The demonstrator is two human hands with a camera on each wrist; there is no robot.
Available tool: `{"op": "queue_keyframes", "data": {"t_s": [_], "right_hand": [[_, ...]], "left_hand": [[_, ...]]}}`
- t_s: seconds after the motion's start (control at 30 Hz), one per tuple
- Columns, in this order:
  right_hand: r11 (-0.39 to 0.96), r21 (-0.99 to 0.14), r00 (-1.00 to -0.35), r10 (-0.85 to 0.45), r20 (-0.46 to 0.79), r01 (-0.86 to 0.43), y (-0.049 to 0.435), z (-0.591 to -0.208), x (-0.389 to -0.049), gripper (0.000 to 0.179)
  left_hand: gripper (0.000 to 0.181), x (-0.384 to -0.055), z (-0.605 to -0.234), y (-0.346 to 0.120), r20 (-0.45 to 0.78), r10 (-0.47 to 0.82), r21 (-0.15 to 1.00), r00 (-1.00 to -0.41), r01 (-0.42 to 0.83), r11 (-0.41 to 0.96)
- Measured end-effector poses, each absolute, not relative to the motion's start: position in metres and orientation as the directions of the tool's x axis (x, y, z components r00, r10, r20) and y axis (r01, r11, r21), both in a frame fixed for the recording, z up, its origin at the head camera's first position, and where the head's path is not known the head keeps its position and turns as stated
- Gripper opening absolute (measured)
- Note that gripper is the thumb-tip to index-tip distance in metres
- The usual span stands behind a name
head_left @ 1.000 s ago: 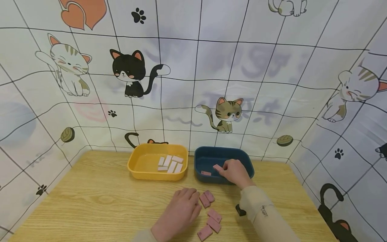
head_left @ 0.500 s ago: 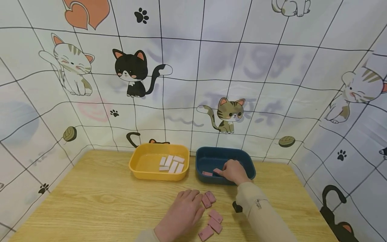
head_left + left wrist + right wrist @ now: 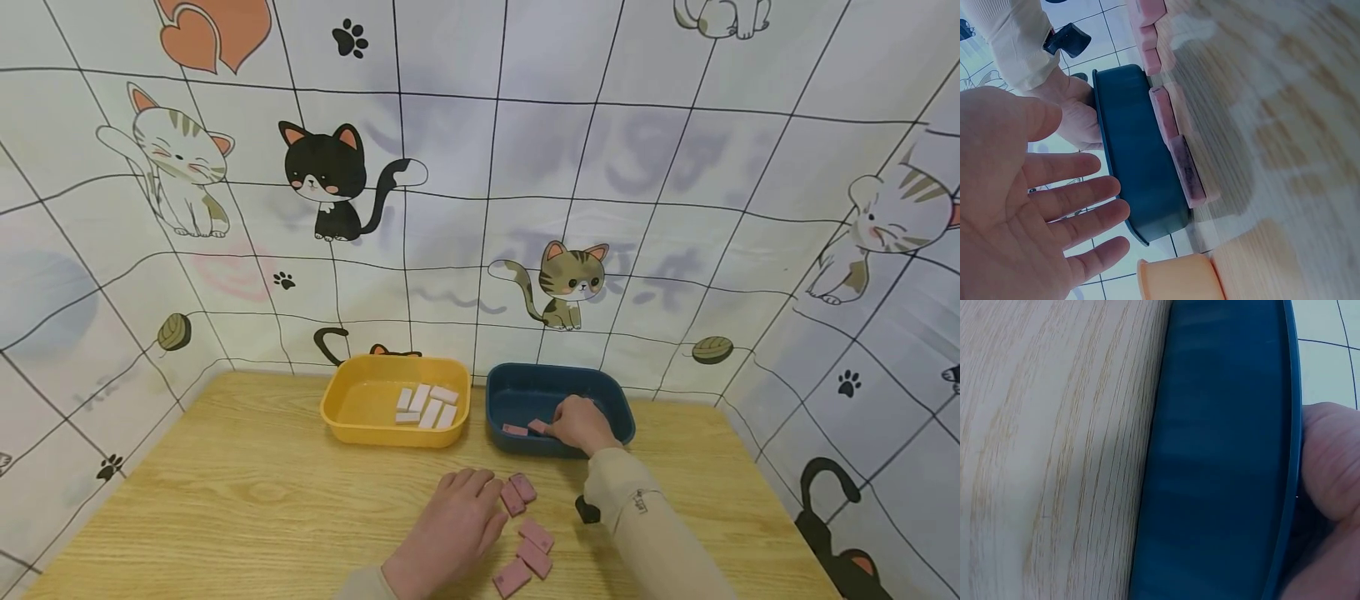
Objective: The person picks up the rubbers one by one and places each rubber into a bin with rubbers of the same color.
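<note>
Wooden worktop, my left fingers spread and empty, right fingers pinching a pink tile low inside the blue tub, so placing step, probably just release next.

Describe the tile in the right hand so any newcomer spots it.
On the wood-grain table, find the dark blue bin, right of the yellow bin. Inside, the right hand pinches the pink tile. Unlike the other pink tile, lying left of it, this one is held.
</note>
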State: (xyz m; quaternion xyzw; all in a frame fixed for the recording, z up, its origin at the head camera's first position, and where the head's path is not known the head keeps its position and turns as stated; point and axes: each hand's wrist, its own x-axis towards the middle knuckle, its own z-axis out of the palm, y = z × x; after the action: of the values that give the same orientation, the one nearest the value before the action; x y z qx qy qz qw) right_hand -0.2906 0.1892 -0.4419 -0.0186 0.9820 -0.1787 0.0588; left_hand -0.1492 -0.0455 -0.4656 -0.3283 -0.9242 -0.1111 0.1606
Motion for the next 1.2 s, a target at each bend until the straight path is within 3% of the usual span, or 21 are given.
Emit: {"op": "queue_keyframes", "data": {"t_s": [0.13, 0.47, 0.87, 1.0, 1.2], "right_hand": [[0.934, -0.357, -0.995, -0.058, -0.086, -0.023, 0.193, -0.439, -0.288, 0.015], [0.885, -0.430, -0.983, -0.174, 0.054, -0.180, 0.202, -0.426, -0.270, 0.007], [0.824, -0.437, -0.928, -0.275, 0.251, -0.362, 0.189, -0.418, -0.231, 0.015], [0.807, -0.446, -0.916, -0.285, 0.281, -0.388, 0.184, -0.423, -0.221, 0.011], [0.775, -0.465, -0.900, -0.315, 0.303, -0.428, 0.178, -0.427, -0.208, 0.022]], "left_hand": [[0.028, -0.150, -0.465, -0.046, 0.366, 0.568, 0.106, -0.737, 0.639, 0.762], [0.024, -0.152, -0.464, -0.047, 0.420, 0.546, 0.115, -0.725, 0.640, 0.760], [0.032, -0.157, -0.456, -0.050, 0.328, 0.492, 0.212, -0.806, 0.570, 0.794], [0.034, -0.157, -0.454, -0.053, 0.323, 0.476, 0.234, -0.818, 0.556, 0.797], [0.039, -0.158, -0.454, -0.058, 0.337, 0.462, 0.246, -0.820, 0.550, 0.798]]}}
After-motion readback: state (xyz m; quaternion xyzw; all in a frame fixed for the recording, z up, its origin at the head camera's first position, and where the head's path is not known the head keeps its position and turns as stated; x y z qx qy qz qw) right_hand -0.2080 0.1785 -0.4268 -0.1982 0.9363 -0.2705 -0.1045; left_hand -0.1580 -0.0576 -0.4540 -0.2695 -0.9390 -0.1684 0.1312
